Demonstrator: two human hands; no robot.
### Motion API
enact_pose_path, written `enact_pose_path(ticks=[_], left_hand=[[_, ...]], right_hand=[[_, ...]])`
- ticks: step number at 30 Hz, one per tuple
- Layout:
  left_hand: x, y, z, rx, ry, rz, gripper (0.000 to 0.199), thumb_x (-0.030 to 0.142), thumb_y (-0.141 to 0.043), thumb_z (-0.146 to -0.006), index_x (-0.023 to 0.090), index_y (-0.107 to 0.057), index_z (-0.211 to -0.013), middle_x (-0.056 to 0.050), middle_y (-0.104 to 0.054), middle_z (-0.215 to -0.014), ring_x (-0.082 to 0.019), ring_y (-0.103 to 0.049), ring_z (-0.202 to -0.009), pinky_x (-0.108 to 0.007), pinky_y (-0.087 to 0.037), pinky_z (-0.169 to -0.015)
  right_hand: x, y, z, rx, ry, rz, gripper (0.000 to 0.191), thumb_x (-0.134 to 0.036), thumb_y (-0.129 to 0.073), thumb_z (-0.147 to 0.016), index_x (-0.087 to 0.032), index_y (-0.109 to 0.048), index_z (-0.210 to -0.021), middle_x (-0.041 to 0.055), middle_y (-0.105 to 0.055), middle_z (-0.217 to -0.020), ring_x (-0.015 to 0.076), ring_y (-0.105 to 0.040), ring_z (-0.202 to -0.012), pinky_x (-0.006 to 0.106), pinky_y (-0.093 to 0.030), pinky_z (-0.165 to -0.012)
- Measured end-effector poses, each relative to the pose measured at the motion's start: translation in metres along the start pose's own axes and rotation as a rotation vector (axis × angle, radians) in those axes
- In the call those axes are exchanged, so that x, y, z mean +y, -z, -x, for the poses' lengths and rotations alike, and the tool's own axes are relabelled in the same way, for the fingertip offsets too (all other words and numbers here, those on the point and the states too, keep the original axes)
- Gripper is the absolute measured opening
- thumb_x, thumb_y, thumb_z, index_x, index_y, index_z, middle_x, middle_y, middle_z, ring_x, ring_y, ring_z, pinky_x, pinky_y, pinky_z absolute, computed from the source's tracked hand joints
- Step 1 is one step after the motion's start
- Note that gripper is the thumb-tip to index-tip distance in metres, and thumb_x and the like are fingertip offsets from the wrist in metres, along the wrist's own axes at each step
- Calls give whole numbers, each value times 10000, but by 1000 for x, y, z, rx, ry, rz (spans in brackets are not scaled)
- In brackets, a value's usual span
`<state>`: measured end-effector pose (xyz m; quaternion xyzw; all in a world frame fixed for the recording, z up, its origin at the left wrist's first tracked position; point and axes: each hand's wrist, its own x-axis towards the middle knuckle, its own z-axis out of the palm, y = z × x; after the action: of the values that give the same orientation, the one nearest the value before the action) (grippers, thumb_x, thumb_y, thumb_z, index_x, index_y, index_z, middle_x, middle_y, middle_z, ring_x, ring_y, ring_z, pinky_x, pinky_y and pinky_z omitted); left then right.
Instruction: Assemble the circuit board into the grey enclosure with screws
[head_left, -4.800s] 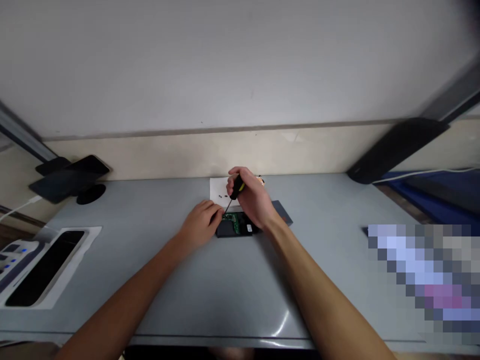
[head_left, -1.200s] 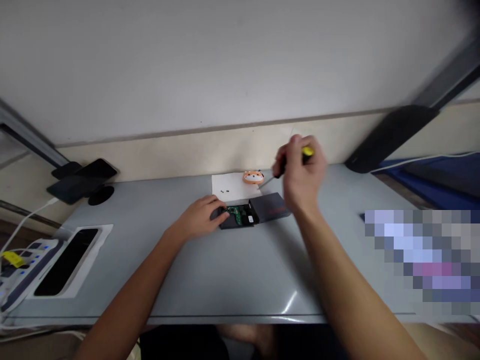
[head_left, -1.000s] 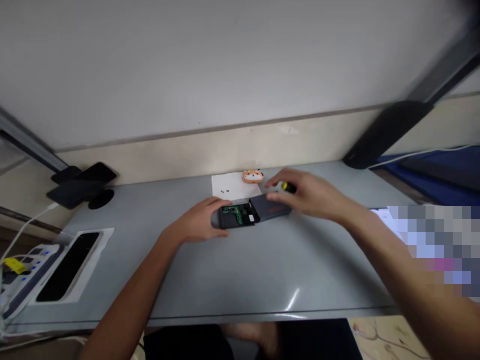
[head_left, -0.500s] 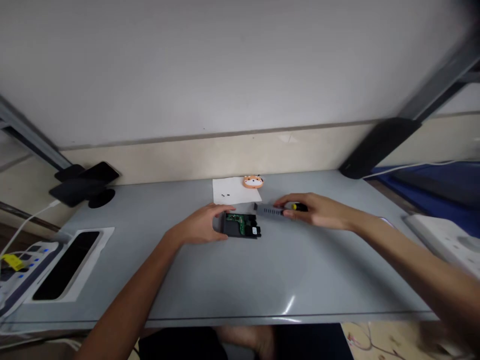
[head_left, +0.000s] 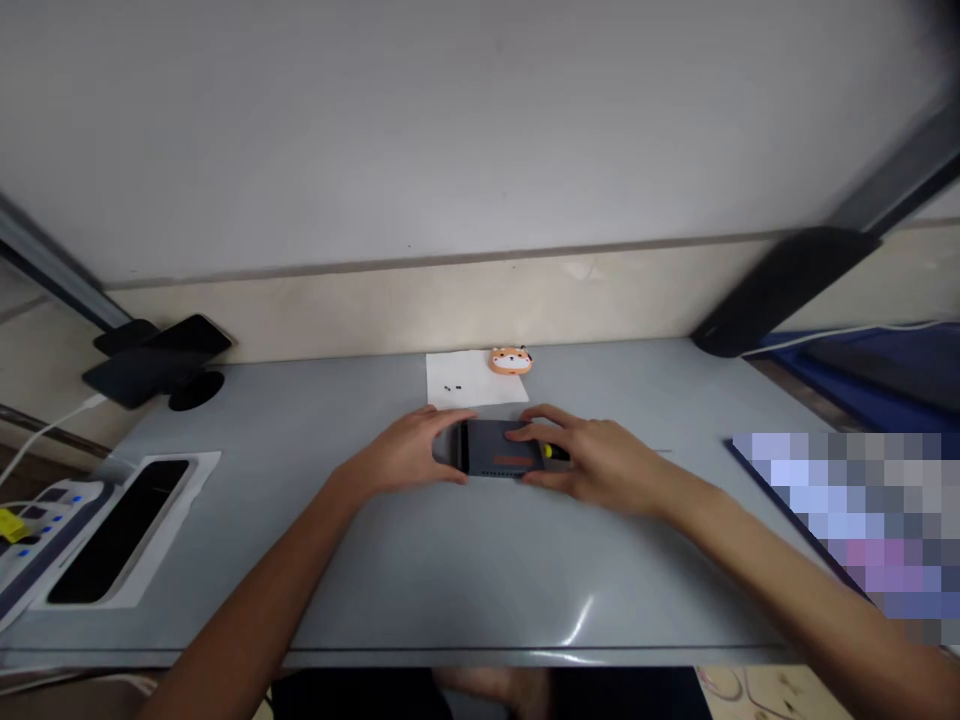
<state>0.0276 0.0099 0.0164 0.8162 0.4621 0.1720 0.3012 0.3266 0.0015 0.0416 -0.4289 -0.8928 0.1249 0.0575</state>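
- At far left, you have a power strip (head_left: 52,550) with a yellow plug (head_left: 11,525) in it.
- Next to it, a dark-screened phone (head_left: 120,530) lies on a white sheet (head_left: 196,490).
- Behind these, near the wall, a dark slab-like device (head_left: 161,360) sits tilted on a round base (head_left: 196,390), with a white cable (head_left: 52,425) at its left end.
- Your left hand (head_left: 409,450) is clamped on the left end of the dark case, thumb at the near edge and index finger at the far edge; a gap shows between palm and case.
- The dark case (head_left: 499,445) lies flat on the grey desk (head_left: 450,570) between your hands, a blacker strip showing at its left end.
- Just behind it, white paper (head_left: 472,395) bears tiny dark pieces (head_left: 452,387) and, farther right, an orange animal-faced item (head_left: 511,361).
- Your right hand (head_left: 600,455) is clamped on the case's right end, fingers over its top and side, with a yellow-and-black screwdriver (head_left: 553,451) tucked under the palm.
- Well to the right, a black cylindrical object (head_left: 787,285) leans in the view; nearer you is a pixelated patch.
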Motion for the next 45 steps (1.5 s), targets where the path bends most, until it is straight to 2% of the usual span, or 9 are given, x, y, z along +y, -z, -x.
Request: enact_pose_path(ticks=[8,11,14,16,19,21,27,37,45], left_hand=[[-10,-6,-4,35,-44,-2,853,451,-898,-716,372,-524,-1478,-61,-633,-1352,-290,-640,-1147,-428,-527,-990],[-6,-7,-2,34,-113,-36,745,451,-890,-736,334,-577,-1402,-60,-620,-1382,-294,-601,-1245,-437,-487,-1071],[1,-10,-1,35,-128,-107,642,486,-821,-805,292,-580,-1367,-74,-613,-1374,-281,-609,-1231,-436,-497,-1063],[5,-12,0,52,-155,-163,604,481,-784,-834,263,-578,-1357,-91,-612,-1362,-280,-612,-1220,-441,-499,-1066],[6,-16,0,88,-218,-217,567,466,-761,-850,237,-582,-1336,-112,-606,-1351,-287,-598,-1244,-444,-499,-1080],[6,-18,0,97,-251,-241,521,462,-735,-872,232,-590,-1316,-122,-597,-1356,-292,-591,-1259,-445,-509,-1074],[3,-18,0,115,-270,-260,491,485,-714,-894,224,-611,-1297,-126,-617,-1363,-288,-610,-1259,-448,-510,-1088],[8,-11,-1,48,-142,-26,426,485,-627,-974,273,-610,-1342,-62,-668,-1331,-246,-619,-1252,-418,-493,-1100],[7,-15,-5,93,54,259,419,517,-458,-1047,264,-676,-1300,-68,-692,-1252,-236,-662,-1125,-380,-536,-991]], right_hand=[[-4,-2,-17,95,47,-199,491,-540,-629,-923,-375,-623,-1386,72,-560,-1499,268,-736,-990,442,-574,-874],[-1,14,-31,424,4,-422,329,-468,-556,-974,-309,-711,-1217,77,-673,-1327,280,-671,-1173,425,-531,-982],[14,26,-58,846,-177,-791,339,-535,-508,-968,-262,-690,-1052,72,-731,-1084,226,-704,-923,375,-553,-813],[26,23,-75,970,-286,-1046,479,-668,-439,-942,-250,-658,-1025,59,-710,-896,202,-670,-757,340,-530,-680],[38,4,-88,786,-462,-1247,688,-854,-340,-863,-232,-634,-851,-4,-503,-549,161,-480,-476,307,-376,-478],[39,-13,-89,673,-506,-1304,688,-876,-417,-826,-221,-628,-850,-19,-477,-542,139,-412,-445,297,-309,-451],[36,-39,-90,703,-500,-1264,610,-800,-516,-851,-210,-670,-864,-10,-538,-605,135,-438,-493,293,-350,-490],[30,-40,-92,729,-541,-1096,582,-747,-531,-885,-200,-728,-859,13,-591,-627,153,-519,-570,294,-414,-561],[29,-41,-93,673,-538,-1076,587,-751,-505,-893,-211,-729,-843,14,-614,-628,172,-540,-585,303,-421,-581]])
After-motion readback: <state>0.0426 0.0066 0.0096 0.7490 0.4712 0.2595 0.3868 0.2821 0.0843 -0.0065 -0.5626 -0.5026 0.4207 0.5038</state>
